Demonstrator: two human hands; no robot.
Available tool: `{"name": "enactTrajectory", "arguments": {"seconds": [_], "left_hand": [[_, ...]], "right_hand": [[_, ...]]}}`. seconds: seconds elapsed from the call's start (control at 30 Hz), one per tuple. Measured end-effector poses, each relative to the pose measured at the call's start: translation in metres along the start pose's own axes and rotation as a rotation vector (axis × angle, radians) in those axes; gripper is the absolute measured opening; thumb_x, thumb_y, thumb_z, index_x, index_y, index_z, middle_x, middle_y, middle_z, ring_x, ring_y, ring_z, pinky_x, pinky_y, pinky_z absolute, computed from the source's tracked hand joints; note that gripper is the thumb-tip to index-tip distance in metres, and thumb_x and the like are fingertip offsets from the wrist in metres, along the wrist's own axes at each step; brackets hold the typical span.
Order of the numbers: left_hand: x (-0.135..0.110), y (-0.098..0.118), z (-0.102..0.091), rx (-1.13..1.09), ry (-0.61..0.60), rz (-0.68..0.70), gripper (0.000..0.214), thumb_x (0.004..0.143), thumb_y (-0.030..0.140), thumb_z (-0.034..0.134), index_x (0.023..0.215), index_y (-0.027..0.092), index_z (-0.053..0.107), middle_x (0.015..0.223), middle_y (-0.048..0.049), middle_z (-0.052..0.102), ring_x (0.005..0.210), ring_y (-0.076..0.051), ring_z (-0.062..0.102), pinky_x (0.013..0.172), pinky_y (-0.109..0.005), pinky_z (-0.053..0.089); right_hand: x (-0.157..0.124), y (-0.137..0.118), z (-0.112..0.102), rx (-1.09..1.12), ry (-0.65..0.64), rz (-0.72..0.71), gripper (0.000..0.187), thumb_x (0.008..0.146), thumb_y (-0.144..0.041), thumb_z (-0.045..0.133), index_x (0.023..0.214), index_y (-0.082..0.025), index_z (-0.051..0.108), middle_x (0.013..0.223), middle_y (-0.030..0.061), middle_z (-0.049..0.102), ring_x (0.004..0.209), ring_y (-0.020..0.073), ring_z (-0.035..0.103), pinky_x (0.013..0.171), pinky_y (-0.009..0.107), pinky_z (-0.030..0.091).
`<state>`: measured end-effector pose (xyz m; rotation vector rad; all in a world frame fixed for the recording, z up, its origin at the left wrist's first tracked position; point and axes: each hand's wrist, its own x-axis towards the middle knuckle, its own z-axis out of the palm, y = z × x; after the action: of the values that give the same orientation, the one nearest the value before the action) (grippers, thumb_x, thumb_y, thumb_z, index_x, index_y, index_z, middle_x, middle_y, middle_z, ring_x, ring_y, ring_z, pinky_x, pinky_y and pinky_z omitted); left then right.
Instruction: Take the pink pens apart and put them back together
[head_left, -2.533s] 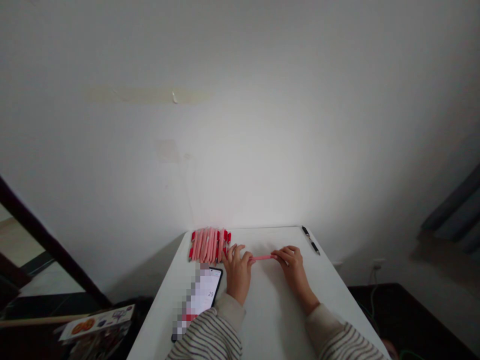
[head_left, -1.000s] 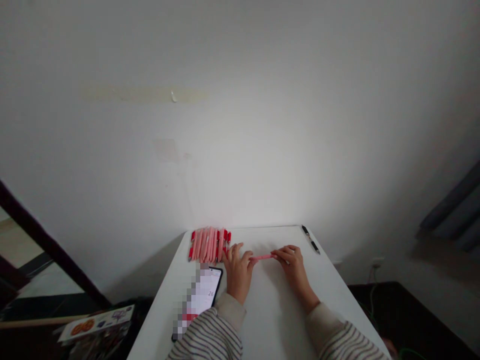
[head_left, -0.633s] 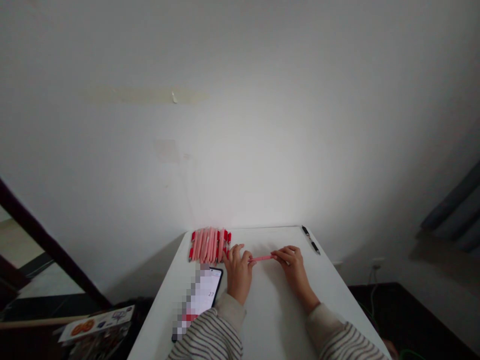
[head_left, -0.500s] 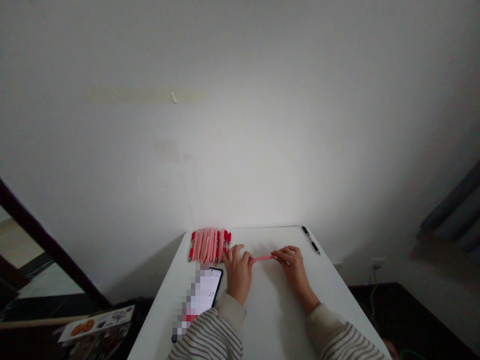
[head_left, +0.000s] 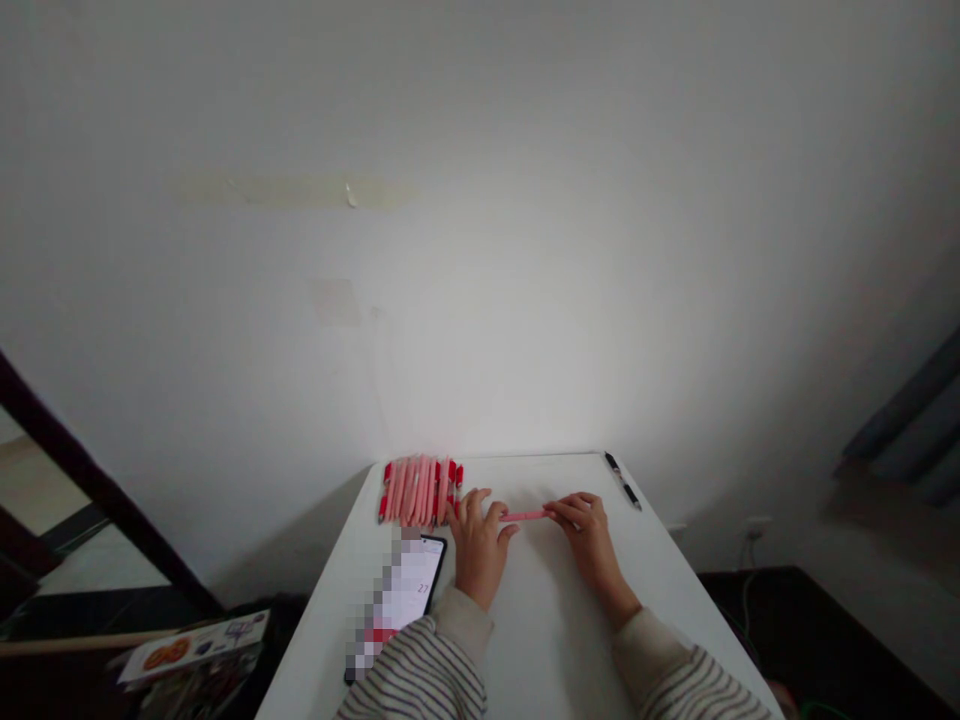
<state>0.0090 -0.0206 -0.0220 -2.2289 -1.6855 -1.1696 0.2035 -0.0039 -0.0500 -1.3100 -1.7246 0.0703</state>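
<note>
A slim pink pen (head_left: 525, 516) lies crosswise between my two hands, just above or on the white table (head_left: 540, 640). The fingertips of my right hand (head_left: 589, 530) pinch its right end. My left hand (head_left: 481, 545) is at the other end, thumb and index apart and the remaining fingers spread; whether it still touches the pen is hard to see. Just left of that hand, a row of pink and red pens (head_left: 416, 490) sits side by side at the back left of the table.
A phone (head_left: 409, 590), its screen partly blurred and showing "27", lies beside my left forearm. Along the back right edge rests a black pen (head_left: 622, 480). The wall (head_left: 510, 300) rises directly behind the table. A printed box (head_left: 195, 645) is low at left.
My left thumb has moved away from the pink pen's left end, so the pinch there has loosened. My right hand keeps its hold, nearly still.
</note>
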Motion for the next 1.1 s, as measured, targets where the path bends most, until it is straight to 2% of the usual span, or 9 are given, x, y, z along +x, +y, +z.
{"name": "enactTrajectory", "arguments": {"seconds": [0.23, 0.57, 0.67, 0.73, 0.8, 0.9, 1.0, 1.1], "left_hand": [[0.0015, 0.0024, -0.0022, 0.030, -0.021, -0.009, 0.008, 0.081, 0.026, 0.059, 0.087, 0.025, 0.064, 0.115, -0.0046, 0.057, 0.116, -0.025, 0.045, 0.105, -0.059, 0.026], [0.0007, 0.0013, 0.0004, 0.064, -0.008, -0.020, 0.021, 0.088, 0.027, 0.046, 0.082, 0.024, 0.066, 0.115, -0.0053, 0.057, 0.116, -0.025, 0.044, 0.103, -0.058, 0.028], [0.0000, 0.0002, 0.0009, 0.053, -0.007, -0.014, 0.021, 0.088, 0.032, 0.046, 0.094, 0.026, 0.065, 0.118, -0.0063, 0.056, 0.117, -0.026, 0.044, 0.104, -0.058, 0.027], [-0.0004, -0.0004, 0.0012, 0.050, -0.008, -0.016, 0.026, 0.086, 0.037, 0.051, 0.108, 0.027, 0.061, 0.119, -0.0070, 0.056, 0.118, -0.026, 0.044, 0.105, -0.058, 0.027], [-0.0006, -0.0004, 0.0013, 0.048, -0.016, -0.022, 0.034, 0.081, 0.039, 0.059, 0.113, 0.028, 0.058, 0.120, -0.0067, 0.056, 0.119, -0.027, 0.044, 0.105, -0.058, 0.026], [-0.0003, 0.0003, 0.0007, 0.033, -0.033, -0.034, 0.027, 0.077, 0.035, 0.064, 0.104, 0.028, 0.062, 0.119, -0.0049, 0.056, 0.119, -0.026, 0.044, 0.106, -0.059, 0.025], [0.0002, 0.0011, -0.0002, 0.017, -0.041, -0.036, 0.013, 0.079, 0.030, 0.062, 0.091, 0.027, 0.065, 0.115, -0.0042, 0.057, 0.117, -0.026, 0.045, 0.106, -0.059, 0.025], [0.0003, 0.0013, -0.0003, 0.022, -0.033, -0.031, 0.009, 0.082, 0.030, 0.058, 0.088, 0.027, 0.065, 0.114, -0.0039, 0.057, 0.116, -0.025, 0.045, 0.105, -0.059, 0.025]], "right_hand": [[0.0003, -0.0013, -0.0011, 0.051, -0.027, 0.016, 0.028, 0.089, -0.045, 0.049, 0.093, -0.030, 0.073, 0.087, 0.0050, 0.069, 0.094, 0.0240, 0.051, 0.088, 0.041, 0.040], [0.0007, -0.0024, -0.0021, 0.084, -0.046, 0.034, 0.028, 0.088, -0.045, 0.050, 0.092, -0.030, 0.073, 0.088, 0.0053, 0.069, 0.095, 0.0255, 0.049, 0.088, 0.043, 0.040], [0.0003, -0.0014, -0.0014, 0.089, -0.041, 0.047, 0.028, 0.088, -0.046, 0.050, 0.092, -0.030, 0.073, 0.088, 0.0053, 0.069, 0.096, 0.0259, 0.049, 0.088, 0.043, 0.039], [0.0002, -0.0008, -0.0010, 0.086, -0.037, 0.049, 0.028, 0.088, -0.046, 0.050, 0.093, -0.030, 0.073, 0.088, 0.0056, 0.069, 0.096, 0.0260, 0.048, 0.088, 0.043, 0.039], [0.0002, -0.0005, -0.0008, 0.082, -0.034, 0.044, 0.029, 0.088, -0.047, 0.050, 0.093, -0.029, 0.073, 0.088, 0.0058, 0.069, 0.095, 0.0257, 0.049, 0.088, 0.043, 0.039], [0.0005, -0.0005, -0.0004, 0.082, -0.022, 0.023, 0.030, 0.089, -0.047, 0.049, 0.093, -0.029, 0.073, 0.087, 0.0055, 0.069, 0.094, 0.0245, 0.050, 0.088, 0.042, 0.039], [0.0006, -0.0006, 0.0001, 0.079, -0.010, 0.007, 0.029, 0.088, -0.047, 0.050, 0.093, -0.029, 0.073, 0.085, 0.0044, 0.070, 0.092, 0.0236, 0.050, 0.088, 0.040, 0.039], [0.0005, -0.0002, 0.0002, 0.073, -0.016, 0.009, 0.029, 0.088, -0.047, 0.050, 0.093, -0.030, 0.073, 0.086, 0.0039, 0.070, 0.093, 0.0237, 0.050, 0.088, 0.040, 0.039]]}}
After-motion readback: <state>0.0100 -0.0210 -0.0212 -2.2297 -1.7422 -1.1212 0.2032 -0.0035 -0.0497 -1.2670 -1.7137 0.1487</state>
